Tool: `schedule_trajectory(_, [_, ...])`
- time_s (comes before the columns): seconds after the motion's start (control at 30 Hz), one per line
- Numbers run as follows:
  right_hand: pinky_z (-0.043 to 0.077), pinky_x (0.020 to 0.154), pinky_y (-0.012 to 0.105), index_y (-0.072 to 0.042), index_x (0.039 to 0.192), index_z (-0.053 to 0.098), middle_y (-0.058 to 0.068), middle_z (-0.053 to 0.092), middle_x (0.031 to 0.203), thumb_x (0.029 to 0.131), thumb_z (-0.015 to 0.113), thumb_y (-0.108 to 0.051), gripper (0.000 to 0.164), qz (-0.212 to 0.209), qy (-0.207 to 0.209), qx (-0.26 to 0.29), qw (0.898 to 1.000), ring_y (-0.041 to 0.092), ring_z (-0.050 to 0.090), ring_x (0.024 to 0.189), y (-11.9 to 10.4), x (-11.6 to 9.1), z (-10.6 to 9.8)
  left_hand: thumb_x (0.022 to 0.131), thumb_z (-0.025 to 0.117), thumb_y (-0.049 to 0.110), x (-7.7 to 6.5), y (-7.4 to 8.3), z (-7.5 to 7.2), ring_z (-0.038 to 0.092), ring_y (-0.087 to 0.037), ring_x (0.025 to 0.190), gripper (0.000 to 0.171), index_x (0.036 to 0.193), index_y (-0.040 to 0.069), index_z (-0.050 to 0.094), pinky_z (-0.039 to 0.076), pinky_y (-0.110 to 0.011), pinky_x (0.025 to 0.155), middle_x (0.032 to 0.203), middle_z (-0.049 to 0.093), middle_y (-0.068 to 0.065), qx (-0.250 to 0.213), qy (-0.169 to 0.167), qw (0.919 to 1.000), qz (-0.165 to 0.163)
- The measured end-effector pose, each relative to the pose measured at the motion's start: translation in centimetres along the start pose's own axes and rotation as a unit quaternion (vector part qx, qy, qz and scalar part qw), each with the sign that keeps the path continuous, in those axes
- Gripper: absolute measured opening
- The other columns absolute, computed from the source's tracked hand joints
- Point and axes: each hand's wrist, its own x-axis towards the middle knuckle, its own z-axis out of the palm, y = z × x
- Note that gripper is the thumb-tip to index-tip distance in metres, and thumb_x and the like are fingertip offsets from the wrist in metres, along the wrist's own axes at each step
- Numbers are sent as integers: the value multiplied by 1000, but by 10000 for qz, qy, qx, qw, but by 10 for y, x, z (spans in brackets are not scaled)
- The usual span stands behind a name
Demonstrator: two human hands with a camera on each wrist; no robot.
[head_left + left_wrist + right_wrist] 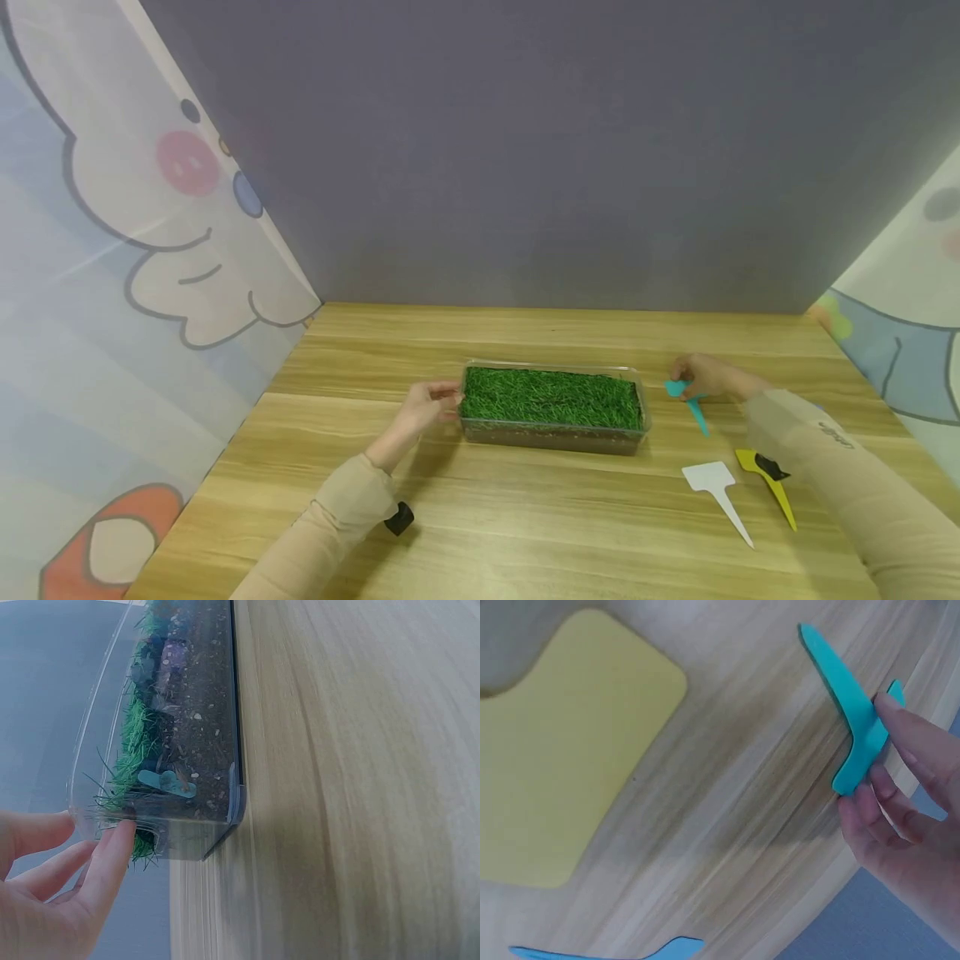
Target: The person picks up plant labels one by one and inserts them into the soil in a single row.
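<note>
A clear plastic box (pixel 551 437) of dark soil topped with green grass (pixel 551 398) stands mid-table. At its left end is my left hand (pixel 423 410); in the left wrist view the fingers (pixel 112 862) extend against the end wall and rim. To the right of the box, my right hand (pixel 705 375) pinches a turquoise T-shaped plant label (pixel 699 415) by its wide head between thumb and fingers. The label's pointed stem (pixel 829 664) shows free in the right wrist view. That hand is close above the wooden tabletop; whether the label touches the wood I cannot tell.
A white plant label (pixel 708 477) and a yellow one (pixel 783 504) lie on the table near the right forearm. Partly hidden by that sleeve is a blue label (pixel 681 948). Behind the wooden table (pixel 360 333) rises a grey wall (pixel 525 167); cartoon-printed sheets (pixel 90 333) flank it.
</note>
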Motion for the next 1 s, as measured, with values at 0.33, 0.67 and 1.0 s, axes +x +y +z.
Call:
schedule_trajectory(0.33, [36,60,25,5,83,48,10,46,80,74,63,7,17,479,-526,356,9968,19,38,72,-5,3,-4,83,53,-6,-1,1,1,60,-23,81,33,115,-11,51,55,-38,74,106,56,-25,-55,20,10000,-18])
schedule_trajectory(0.67, [37,58,24,7,87,49,12,48,81,74,63,5,20,645,-531,259,9962,19,40,69,-4,4,-4,83,53,-6,0,-1,1,60,-26,83,32,115,-12,51,56,-35,71,104,56,-25,40,-12,10000,82])
schedule_trajectory(1.0, [44,54,25,8,79,56,9,56,73,72,68,-1,16,734,-199,-76,9971,16,47,64,-5,4,-5,83,53,-6,2,-4,1,60,-26,83,32,115,-11,51,56,-35,71,105,56,-25,15,26,9999,107])
